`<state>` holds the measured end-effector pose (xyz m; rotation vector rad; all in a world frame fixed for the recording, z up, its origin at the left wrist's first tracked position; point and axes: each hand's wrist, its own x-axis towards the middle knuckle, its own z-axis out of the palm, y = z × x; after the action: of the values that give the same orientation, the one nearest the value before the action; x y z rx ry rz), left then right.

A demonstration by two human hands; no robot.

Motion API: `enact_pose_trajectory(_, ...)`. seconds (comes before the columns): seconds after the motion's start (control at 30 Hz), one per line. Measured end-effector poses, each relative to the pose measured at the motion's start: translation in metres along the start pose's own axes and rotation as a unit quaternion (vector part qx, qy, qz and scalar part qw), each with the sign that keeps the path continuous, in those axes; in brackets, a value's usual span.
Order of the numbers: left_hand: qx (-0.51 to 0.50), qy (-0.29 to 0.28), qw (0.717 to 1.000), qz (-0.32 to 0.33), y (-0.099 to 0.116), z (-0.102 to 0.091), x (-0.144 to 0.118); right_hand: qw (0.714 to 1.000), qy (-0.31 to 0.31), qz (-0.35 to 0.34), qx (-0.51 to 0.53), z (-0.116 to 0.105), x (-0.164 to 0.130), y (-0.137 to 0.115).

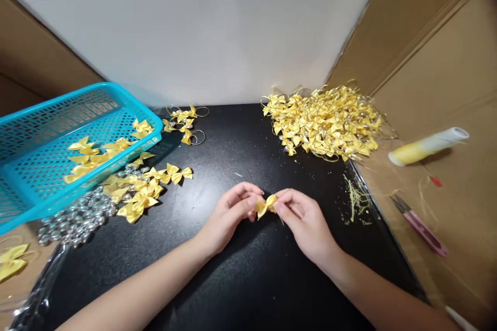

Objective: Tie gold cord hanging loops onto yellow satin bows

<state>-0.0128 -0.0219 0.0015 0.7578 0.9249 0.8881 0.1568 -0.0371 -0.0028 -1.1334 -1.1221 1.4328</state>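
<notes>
Black bench (pixel 240 279), white wall behind, brown cardboard at both sides | blue basket (pixel 42 145) tipped at left, big heap of bows (pixel 326 121) at back right | little yellow bow (pixel 266 206), shiny and folded, above the bench's middle | left hand (pixel 229 214) and right hand (pixel 305 222) fingers pinched shut on it

A pale grey wall (pixel 202 26) fills the upper middle of the frame. Brown cardboard panels (pixel 438 46) flank it at right and far left (creased at right). A glossy black tabletop (pixel 240 279) spreads below, catching soft overhead light.
</notes>
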Motion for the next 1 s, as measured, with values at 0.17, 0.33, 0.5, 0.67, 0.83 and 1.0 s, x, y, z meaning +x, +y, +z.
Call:
enact_pose_trajectory(0.17, 0.115, -0.065, 0.991, -0.002, 0.011, -0.005, 0.000, 0.995, -0.030, -0.045, -0.081, 0.001, 0.000, -0.002)
enact_pose_trajectory(0.33, 0.116, -0.091, 0.987, -0.061, 0.012, -0.005, 0.001, 0.982, -0.032, -0.125, -0.140, 0.001, -0.002, -0.002)
enact_pose_trajectory(0.5, 0.096, -0.065, 0.991, -0.069, 0.007, -0.002, 0.000, 0.970, -0.027, -0.159, -0.184, -0.001, -0.002, -0.005)
enact_pose_trajectory(0.67, 0.074, 0.019, 0.996, -0.038, 0.003, -0.002, 0.000, 0.976, 0.024, -0.148, -0.157, -0.005, -0.002, -0.003)
enact_pose_trajectory(0.83, -0.045, 0.003, 0.998, -0.038, -0.002, -0.003, 0.001, 0.971, 0.013, -0.136, -0.198, -0.009, -0.004, -0.004)
enact_pose_trajectory(1.0, -0.142, -0.006, 0.990, -0.021, -0.004, -0.003, 0.000, 0.946, -0.050, -0.178, -0.267, -0.008, -0.002, -0.007)
